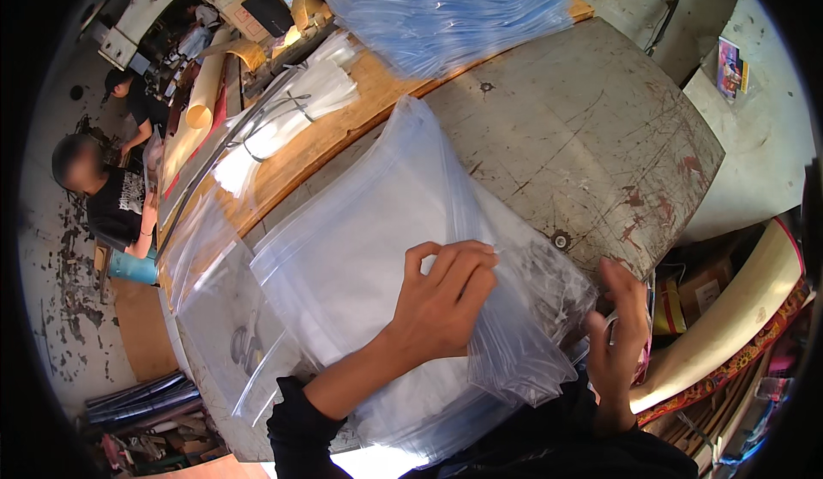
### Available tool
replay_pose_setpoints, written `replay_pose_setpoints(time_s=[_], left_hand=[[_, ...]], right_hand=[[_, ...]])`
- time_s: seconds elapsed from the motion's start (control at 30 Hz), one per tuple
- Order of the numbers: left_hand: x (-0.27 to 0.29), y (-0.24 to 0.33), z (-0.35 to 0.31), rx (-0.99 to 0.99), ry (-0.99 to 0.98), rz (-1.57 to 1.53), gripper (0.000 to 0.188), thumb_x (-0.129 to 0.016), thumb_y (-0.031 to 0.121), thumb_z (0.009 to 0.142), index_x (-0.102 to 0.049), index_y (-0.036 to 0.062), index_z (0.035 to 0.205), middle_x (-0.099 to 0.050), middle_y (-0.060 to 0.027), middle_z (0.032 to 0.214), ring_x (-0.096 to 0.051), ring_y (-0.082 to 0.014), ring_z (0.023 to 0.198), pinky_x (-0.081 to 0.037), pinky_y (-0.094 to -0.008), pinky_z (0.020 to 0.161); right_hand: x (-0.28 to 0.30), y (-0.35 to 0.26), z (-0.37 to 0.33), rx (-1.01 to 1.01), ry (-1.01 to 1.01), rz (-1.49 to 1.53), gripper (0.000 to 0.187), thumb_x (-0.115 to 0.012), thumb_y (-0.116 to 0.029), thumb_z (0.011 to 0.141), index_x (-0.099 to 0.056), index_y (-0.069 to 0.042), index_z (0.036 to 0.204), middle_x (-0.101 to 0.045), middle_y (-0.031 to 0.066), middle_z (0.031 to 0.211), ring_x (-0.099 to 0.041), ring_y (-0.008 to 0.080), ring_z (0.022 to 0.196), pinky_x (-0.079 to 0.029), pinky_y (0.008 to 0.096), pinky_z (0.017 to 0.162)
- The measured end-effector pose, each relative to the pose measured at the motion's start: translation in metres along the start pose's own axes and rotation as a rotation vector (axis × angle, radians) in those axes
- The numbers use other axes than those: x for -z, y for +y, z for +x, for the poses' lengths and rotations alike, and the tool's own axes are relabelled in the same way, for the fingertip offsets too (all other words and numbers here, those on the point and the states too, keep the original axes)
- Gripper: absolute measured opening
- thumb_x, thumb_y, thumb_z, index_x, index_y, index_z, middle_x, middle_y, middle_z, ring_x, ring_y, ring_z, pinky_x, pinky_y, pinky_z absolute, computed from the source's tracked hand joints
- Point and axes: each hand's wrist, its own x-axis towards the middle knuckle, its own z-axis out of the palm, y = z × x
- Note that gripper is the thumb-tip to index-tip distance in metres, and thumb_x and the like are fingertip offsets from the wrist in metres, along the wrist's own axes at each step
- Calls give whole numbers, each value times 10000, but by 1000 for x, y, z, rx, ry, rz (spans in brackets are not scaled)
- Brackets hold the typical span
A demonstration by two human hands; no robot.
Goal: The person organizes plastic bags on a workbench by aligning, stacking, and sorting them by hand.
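"A scuffed grey table (591,119) is filling the foreground, a wooden board (370,93) running along its far-left edge. Where is the plastic lying?"

"The stack of clear plastic sheets (339,248) is covering the table's near part, one corner reaching toward the board, another pointing toward the table's right edge."

"And the hands?"

"The left hand (446,299) is resting on top, fingers bent, tips meeting a gathered bluish band (506,329) of plastic; whether they're pinching it, I can't tell. The right hand (619,325) is hanging just beside the sheets' right corner, thumb and fingers spread."

"How would you be handling it?"

"I'm expecting light, limp, slippery layers, probably sliding apart and creasing easily. I'd be pinching several together at a loose edge, the other palm steadying the flat middle."
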Motion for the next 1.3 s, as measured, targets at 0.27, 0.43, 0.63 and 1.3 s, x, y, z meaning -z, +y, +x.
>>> replay_pose_setpoints(time_s=[0.27, 0.43, 0.63, 1.3], left_hand=[[-1, 3, -2, -4, 76, 87, 117, -596, 36, 653, -513, 78, 724, -616, -40, 956, -587, -181, 924, -302, -344, 742], [8, 10, 5, 1, 53, 38, 359, -620, 120, 644, -646, 116, 1002, -572, -22, 929, -572, -175, 894, -282, -318, 706], [4, 5, 0, -2, -22, 113, 487, -623, 165, 589, -667, 162, 1073, -541, -2, 889, -564, -164, 873, -273, -313, 704], [1, 2, 0, -1, -15, 80, 458, -614, 127, 592, -666, 126, 1047, -556, -12, 905, -563, -169, 887, -268, -315, 693]], right_hand=[[-6, -1, -2, 402, -96, -56, 357, -638, -52, 694, -578, -1, 1042, -539, 136, 1044, -537, 328, 950, -425, 402, 787], [-10, -5, -5, 411, -175, 36, 280, -653, -34, 662, -645, -56, 941, -548, 120, 1037, -559, 287, 939, -458, 360, 764], [-11, -4, -3, 408, -171, 43, 297, -687, -10, 633, -679, -101, 916, -533, 139, 1044, -552, 296, 930, -478, 357, 730], [-13, -1, -3, 419, -126, 85, 395, -611, 44, 652, -585, 0, 1043, -596, 110, 955, -576, 271, 864, -432, 367, 731]])
